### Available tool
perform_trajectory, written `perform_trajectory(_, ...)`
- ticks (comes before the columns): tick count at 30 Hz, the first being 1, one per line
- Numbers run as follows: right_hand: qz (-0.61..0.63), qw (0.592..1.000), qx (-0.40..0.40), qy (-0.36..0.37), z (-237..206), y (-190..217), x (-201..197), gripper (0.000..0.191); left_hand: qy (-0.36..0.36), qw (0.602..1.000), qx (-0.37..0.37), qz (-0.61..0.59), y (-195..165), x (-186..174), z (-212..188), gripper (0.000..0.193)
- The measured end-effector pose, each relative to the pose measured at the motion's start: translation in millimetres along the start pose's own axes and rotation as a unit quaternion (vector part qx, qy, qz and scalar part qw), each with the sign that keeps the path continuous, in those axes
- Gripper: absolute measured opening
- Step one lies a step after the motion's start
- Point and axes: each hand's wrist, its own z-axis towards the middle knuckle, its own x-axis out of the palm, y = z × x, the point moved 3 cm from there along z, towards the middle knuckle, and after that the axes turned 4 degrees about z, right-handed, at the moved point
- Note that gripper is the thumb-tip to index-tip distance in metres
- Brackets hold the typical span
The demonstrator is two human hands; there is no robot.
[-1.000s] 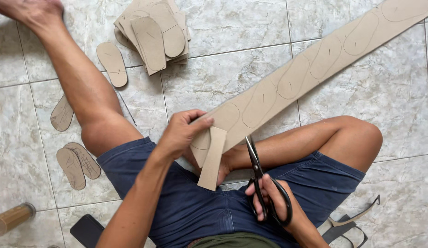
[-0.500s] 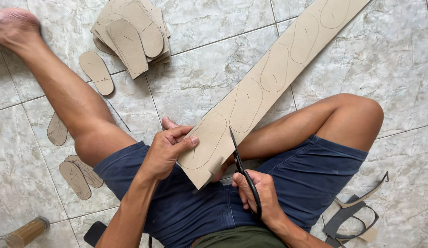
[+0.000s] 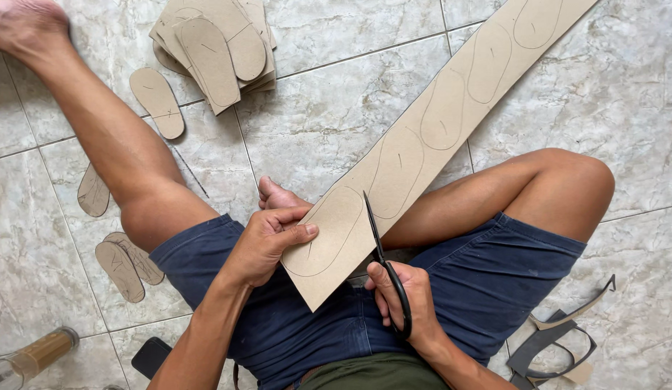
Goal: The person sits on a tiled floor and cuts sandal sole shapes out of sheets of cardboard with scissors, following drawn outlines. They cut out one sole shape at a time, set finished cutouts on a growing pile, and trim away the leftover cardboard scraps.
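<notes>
The cardboard strip (image 3: 422, 144) has swung steeper; left hand (image 3: 267, 242) pinches its traced end, right hand (image 3: 404, 303) grips scissors (image 3: 383, 260) cutting in. Cut soles (image 3: 213, 43) pile at the floor's far edge.

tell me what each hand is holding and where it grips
Left hand pinches the long cardboard strip at its near end's left edge. Right hand holds black scissors by the handle loops.

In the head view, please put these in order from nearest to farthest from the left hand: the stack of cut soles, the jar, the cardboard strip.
From the left hand:
1. Cardboard strip, held at its near end.
2. Jar, lying on the floor at lower left.
3. Stack of cut soles, at the top, beyond the left leg.
</notes>
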Motion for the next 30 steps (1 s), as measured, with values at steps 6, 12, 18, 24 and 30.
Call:
perform_trajectory(6, 0.041, 0.992, -0.065, 0.099, 14, 14, -5, 0.058, 0.010, 0.998, -0.056, -0.008, 6, -4, -7, 0.044)
perform_trajectory(12, 0.020, 0.998, 0.026, 0.056, 8, 5, -1, 0.062, 0.013, 0.998, -0.049, 0.026, 8, -13, -8, 0.041)
perform_trajectory(18, 0.185, 0.946, 0.130, 0.232, 0, 13, -14, 0.069, 0.015, 0.996, -0.035, 0.079, 11, -15, -11, 0.038)
perform_trajectory(24, 0.062, 0.986, 0.046, 0.145, 14, 14, -23, 0.060, 0.060, 0.993, -0.091, 0.050, 19, -9, -17, 0.036)
perform_trajectory(30, -0.006, 0.996, -0.024, 0.083, 19, 6, -25, 0.057, -0.014, 0.999, 0.027, 0.025, 6, -12, -17, 0.026)
